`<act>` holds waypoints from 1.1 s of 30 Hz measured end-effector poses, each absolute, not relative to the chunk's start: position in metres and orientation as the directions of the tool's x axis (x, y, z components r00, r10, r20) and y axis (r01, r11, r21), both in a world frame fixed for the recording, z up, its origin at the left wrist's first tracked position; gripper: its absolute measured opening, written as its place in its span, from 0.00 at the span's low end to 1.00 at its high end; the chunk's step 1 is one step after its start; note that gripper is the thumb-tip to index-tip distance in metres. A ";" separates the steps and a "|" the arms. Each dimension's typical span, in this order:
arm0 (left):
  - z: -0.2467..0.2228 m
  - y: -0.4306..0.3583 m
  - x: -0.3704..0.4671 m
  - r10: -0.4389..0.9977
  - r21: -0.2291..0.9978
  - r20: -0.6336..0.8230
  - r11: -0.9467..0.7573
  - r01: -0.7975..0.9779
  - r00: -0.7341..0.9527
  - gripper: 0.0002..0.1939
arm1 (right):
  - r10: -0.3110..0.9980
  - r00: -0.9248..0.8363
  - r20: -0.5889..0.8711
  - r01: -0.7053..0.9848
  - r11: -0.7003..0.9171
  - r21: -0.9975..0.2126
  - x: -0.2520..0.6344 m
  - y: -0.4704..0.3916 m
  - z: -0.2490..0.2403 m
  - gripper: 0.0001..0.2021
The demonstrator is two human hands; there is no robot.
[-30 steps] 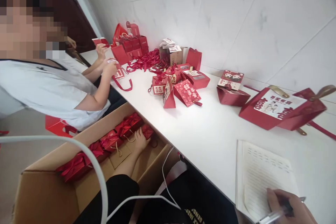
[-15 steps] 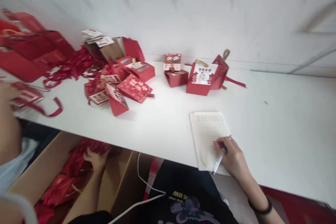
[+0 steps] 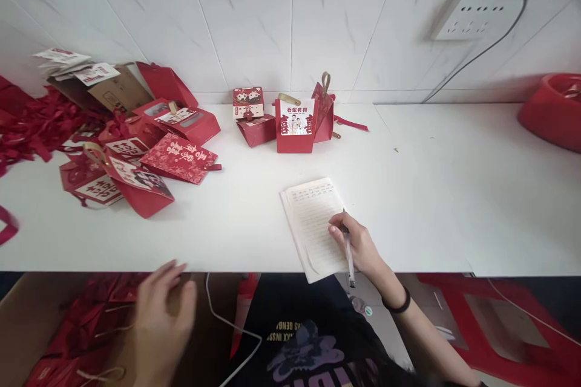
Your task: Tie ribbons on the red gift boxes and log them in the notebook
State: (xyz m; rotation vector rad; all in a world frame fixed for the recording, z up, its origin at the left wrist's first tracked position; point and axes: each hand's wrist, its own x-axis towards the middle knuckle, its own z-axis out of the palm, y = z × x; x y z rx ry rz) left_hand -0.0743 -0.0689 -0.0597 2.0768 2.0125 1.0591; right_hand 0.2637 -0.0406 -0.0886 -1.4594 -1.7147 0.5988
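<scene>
My right hand [image 3: 358,242] is closed around a clear-barrelled pen [image 3: 349,254], resting on the notebook [image 3: 313,236]. Several short lines of handwriting fill the top of the lined page; its lower part is blank. My left hand [image 3: 166,308], slightly blurred, is at the table's front edge with fingers apart and nothing in it. Below that hand stands a cardboard box holding red gift bags [image 3: 82,320]. Behind the notebook is an upright red gift box [image 3: 295,127] with a white printed label.
Several red gift boxes [image 3: 140,187] lie on the left of the white table [image 3: 436,205], with red ribbons [image 3: 40,121] behind. A panda-printed box [image 3: 248,103] stands near the wall. A power strip [image 3: 476,15] hangs above; a red basin [image 3: 551,112] sits far right. A white cable [image 3: 236,329] dangles in front.
The view has swung right. My left hand has come up out of the cardboard box to the table edge. The right hand still holds the pen on the notebook. Another person's arm has left view.
</scene>
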 end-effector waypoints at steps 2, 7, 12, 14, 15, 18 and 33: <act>-0.065 -0.069 -0.037 0.874 0.437 0.453 -0.392 0.810 0.178 0.10 | 0.954 -0.101 0.281 0.570 0.287 -0.770 0.264 -0.041 -0.088 0.09; -0.083 -0.051 0.046 0.744 0.300 0.418 -0.654 0.694 0.521 0.22 | 0.917 -0.237 0.320 0.556 0.398 -0.729 0.262 -0.043 -0.088 0.07; -0.103 -0.051 0.087 0.712 0.221 0.471 -0.667 0.712 0.521 0.24 | 0.930 -0.259 0.260 0.518 0.361 -0.775 0.259 -0.057 -0.087 0.07; -0.110 -0.053 0.088 0.698 0.241 0.532 -0.667 0.705 0.479 0.20 | 0.945 -0.239 0.225 0.481 0.316 -0.818 0.258 -0.064 -0.087 0.09; -0.112 -0.054 0.087 0.697 0.256 0.541 -0.669 0.698 0.470 0.19 | 0.955 -0.219 0.199 0.439 0.279 -0.854 0.259 -0.067 -0.086 0.10; -0.111 -0.055 0.083 0.713 0.299 0.530 -0.663 0.686 0.458 0.15 | 0.988 -0.123 0.098 0.228 0.125 -0.966 0.266 -0.060 -0.081 0.17; -0.082 0.013 0.137 0.758 0.350 0.258 -0.652 0.673 0.600 0.18 | 0.939 0.343 0.037 0.175 -0.025 -0.984 0.286 0.039 -0.092 0.17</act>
